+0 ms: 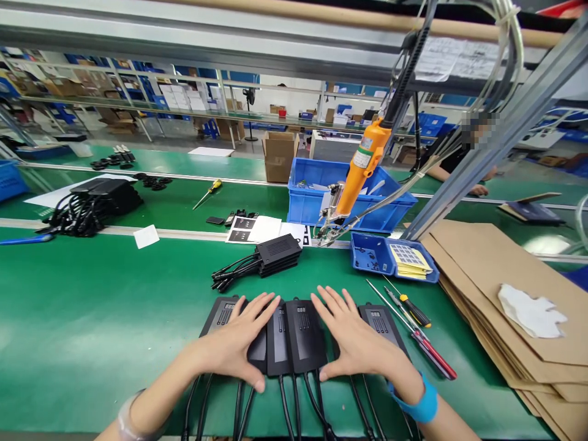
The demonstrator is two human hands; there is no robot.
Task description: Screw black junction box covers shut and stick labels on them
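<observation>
A row of several black controller boxes with small digit displays and trailing cables lies at the front of the green bench; one box [305, 337] shows in full between my hands. My left hand [239, 343] rests with spread fingers over the boxes on the left, partly hiding them. My right hand [351, 340], fingers apart as well, covers boxes on the right. Beyond its wrist the rightmost box [382, 324] shows partly. A stack of similar black boxes [280, 251] with bundled cables sits just behind the row.
An orange electric screwdriver [361, 165] hangs before a blue crate [307, 205]. Blue parts trays [370, 254] stand at right, near a red-handled screwdriver [434, 354] and a yellow-black one [416, 311]. Cardboard sheets [519, 275] lie far right; another black stack [101, 199] sits left. A person [454, 162] is across.
</observation>
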